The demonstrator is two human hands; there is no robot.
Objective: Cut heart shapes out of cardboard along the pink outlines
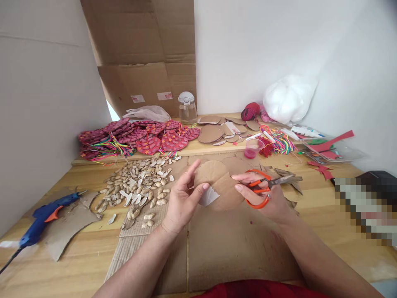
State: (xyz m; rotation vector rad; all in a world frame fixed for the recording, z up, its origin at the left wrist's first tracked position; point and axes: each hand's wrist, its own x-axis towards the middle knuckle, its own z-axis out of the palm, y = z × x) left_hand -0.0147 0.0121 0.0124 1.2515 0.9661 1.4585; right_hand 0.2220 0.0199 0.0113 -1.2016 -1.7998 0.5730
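Note:
My left hand [185, 198] grips the left side of some round cardboard pieces [214, 171], which look like two overlapping discs. A strip of white tape shows near the thumb. Around my right hand [266, 203] hang orange-handled scissors [259, 185], their blades pointing right, away from the cardboard. The thumb and forefinger of that hand also pinch the right edge of the cardboard. The pieces are held above a cardboard sheet [235, 248]. How the discs are joined, if they are, I cannot tell.
Peanut shells [139, 180] spread left. A blue glue gun [46, 217] lies on a cardboard scrap [72, 223]. Along the back ledge are red decorated pieces [149, 136], cut discs [211, 133], a bottle [187, 109], a pink-filled cup [252, 148] and colourful cords [279, 138].

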